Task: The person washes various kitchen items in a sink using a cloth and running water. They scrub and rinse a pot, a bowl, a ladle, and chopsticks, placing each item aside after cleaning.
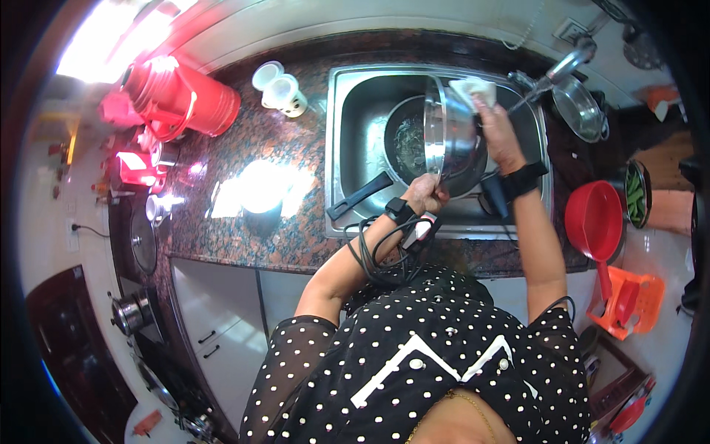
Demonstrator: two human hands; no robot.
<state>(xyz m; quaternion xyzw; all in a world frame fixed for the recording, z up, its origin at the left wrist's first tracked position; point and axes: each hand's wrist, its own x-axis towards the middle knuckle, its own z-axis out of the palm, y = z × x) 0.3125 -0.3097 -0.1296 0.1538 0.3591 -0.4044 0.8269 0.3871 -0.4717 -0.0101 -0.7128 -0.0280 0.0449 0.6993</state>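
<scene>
My left hand (427,192) grips the near rim of a shiny metal bowl (456,130), tipped on its side above the sink. My right hand (498,132) holds a white cloth (472,90) near the far side of the bowl. Beneath them, a dark pan (409,139) with water in it rests in the stainless steel sink (361,119). Its black handle (360,195) lies over the sink's near left edge. A second dark handle (495,195) shows below my right wrist. The faucet (566,65) reaches in from the far right corner, with a thin stream at its mouth.
Left of the sink stand white cups (284,94) and a red thermos (186,97). At right are a metal strainer or pot (578,108), a red long-handled ladle (593,221), a container of green vegetables (635,194) and an orange plastic rack (646,299). A cable hangs around my left forearm.
</scene>
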